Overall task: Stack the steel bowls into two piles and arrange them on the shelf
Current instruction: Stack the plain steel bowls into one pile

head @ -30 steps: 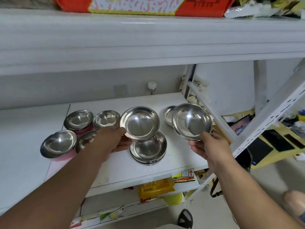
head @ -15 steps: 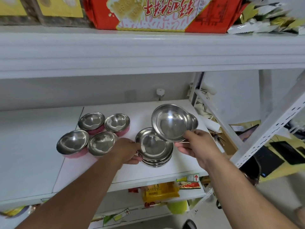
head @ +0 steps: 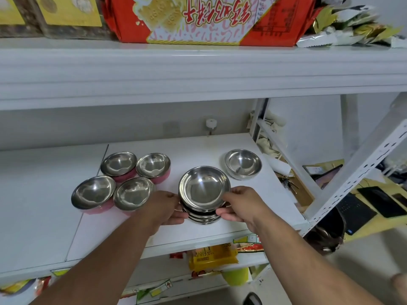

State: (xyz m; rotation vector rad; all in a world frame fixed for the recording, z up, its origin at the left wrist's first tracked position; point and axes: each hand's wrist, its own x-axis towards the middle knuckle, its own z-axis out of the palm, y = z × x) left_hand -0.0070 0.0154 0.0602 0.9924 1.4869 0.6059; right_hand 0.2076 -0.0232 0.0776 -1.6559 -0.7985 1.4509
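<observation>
Left hand (head: 169, 209) and right hand (head: 239, 204) clasp the bowl stack (head: 203, 194) between them; uneven squeezing could topple its unseated top bowl.

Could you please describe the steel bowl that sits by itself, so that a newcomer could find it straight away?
Look at the white middle shelf, under the red biscuit box. Right of the pile of bowls held between both hands sits the lone bowl, near the shelf's right edge. Unlike the four pink-sided bowls on the left, it is plain steel and touches nothing else.
</observation>
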